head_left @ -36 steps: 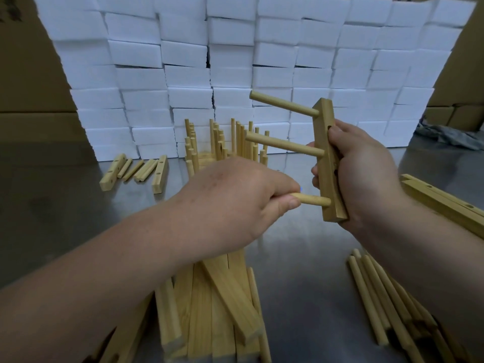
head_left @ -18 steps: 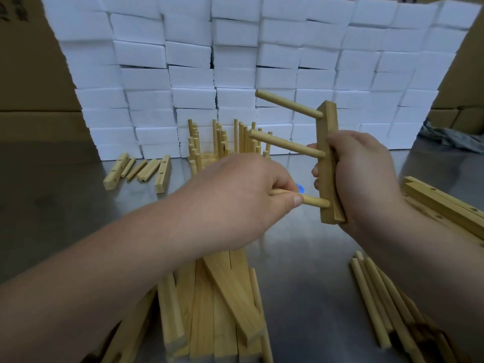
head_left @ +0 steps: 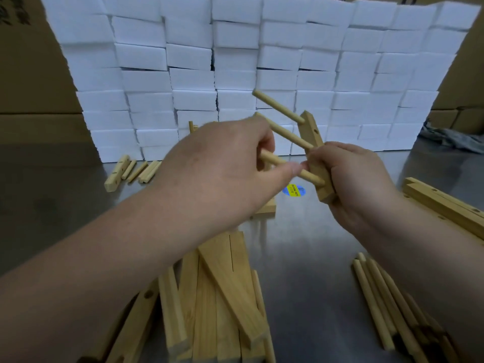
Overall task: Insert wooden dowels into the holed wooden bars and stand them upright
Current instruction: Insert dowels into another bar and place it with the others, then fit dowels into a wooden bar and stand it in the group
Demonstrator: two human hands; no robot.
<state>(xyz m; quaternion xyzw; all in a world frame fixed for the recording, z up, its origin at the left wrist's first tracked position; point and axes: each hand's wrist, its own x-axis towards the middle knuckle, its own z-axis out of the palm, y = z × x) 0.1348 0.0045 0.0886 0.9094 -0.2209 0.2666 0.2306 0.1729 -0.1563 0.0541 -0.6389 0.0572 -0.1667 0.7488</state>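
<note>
1. The holed wooden bar is held in the air above the metal table, a little right of the middle. It is tilted, with its upper end leaning to the left.
2. The right hand is curled round the lower half of the bar, and much of this part is hidden by the fingers.
3. Three dowels are seated in the bar and point to the left and far: the top dowel, the middle dowel and the lowest dowel.
4. The lowest dowel is pinched by the left hand between the thumb and the curled fingers, close to the bar.
5. One open hole is seen on the side face of the bar, between the top and middle dowels.
6. A pile of bars is laid flat at the near edge, partly under the left forearm.
7. Loose dowels are laid together at the near right.
8. Long bars are placed at the right edge, and short bars lie at the far left, in front of a wall of white foam blocks.
9. A blue and yellow sticker is seen on the table between the hands.
</note>
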